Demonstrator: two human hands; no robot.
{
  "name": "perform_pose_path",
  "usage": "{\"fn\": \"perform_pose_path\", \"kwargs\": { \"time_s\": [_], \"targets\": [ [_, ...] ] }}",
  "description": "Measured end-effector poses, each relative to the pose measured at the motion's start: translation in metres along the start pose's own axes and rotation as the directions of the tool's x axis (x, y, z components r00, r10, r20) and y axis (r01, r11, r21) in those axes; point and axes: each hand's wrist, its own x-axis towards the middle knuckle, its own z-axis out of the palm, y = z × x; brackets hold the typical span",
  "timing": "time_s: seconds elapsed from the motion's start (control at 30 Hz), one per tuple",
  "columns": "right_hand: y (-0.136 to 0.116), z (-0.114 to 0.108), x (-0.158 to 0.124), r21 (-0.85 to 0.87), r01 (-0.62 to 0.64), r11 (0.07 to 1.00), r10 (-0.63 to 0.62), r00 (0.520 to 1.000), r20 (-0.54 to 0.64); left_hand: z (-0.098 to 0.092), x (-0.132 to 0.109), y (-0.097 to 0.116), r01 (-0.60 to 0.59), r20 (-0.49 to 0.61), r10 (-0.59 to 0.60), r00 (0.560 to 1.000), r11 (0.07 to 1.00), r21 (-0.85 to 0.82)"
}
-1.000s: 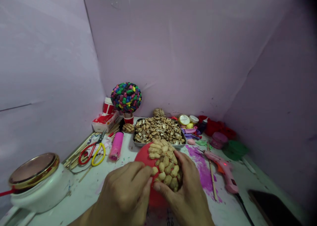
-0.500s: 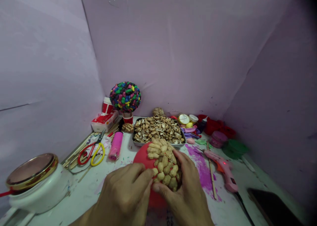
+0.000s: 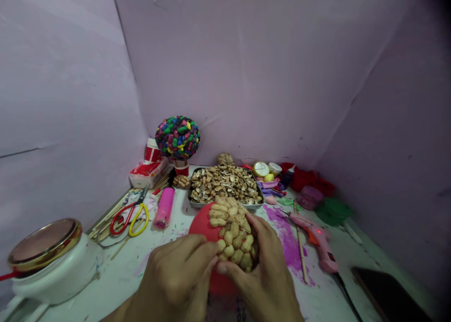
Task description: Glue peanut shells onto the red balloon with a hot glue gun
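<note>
A red balloon (image 3: 202,223) is partly covered with peanut shells (image 3: 237,235) on its top and right side. My right hand (image 3: 269,275) wraps round its right side, thumb in front and fingers on the shells. With fingers pinched together, my left hand (image 3: 179,270) touches the balloon's left front at the edge of the shells; the fingertips press by a pale shell (image 3: 221,246). Behind the balloon stands a metal tray (image 3: 197,204) heaped with split peanut shells (image 3: 225,183).
A pink glue gun (image 3: 322,247) with a red light and a stick (image 3: 302,254) lie at right, near a dark phone (image 3: 391,294). Scissors (image 3: 121,223), a pink roll (image 3: 164,208) and a white pot (image 3: 59,270) are at left. A multicoloured ball (image 3: 178,137) stands behind.
</note>
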Motion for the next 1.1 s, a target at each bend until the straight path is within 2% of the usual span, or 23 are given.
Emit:
{"fn": "perform_pose_path", "kwargs": {
  "time_s": [0.33,0.67,0.83,1.1],
  "targets": [
    [0.0050,-0.0002,0.0001,0.007,0.012,1.000,-0.012,1.000,0.016,-0.0033,0.0000,-0.0046,0.068,0.106,-0.055,0.993,0.990,-0.127],
    [0.0000,-0.0003,-0.0003,0.052,-0.027,0.998,0.028,1.000,-0.006,-0.0053,0.0019,-0.0049,0.052,0.143,-0.040,0.989,0.996,-0.075],
    [0.0008,-0.0017,0.0003,0.056,-0.023,0.998,0.022,1.000,0.011,-0.0069,0.0013,-0.0056,0.002,0.203,-0.005,0.979,1.000,0.017],
    [0.0026,-0.0034,0.0022,0.076,-0.051,0.996,0.050,0.999,0.017,-0.0002,-0.0031,-0.0065,-0.056,0.207,0.036,0.978,0.994,0.093]
  ]
}}
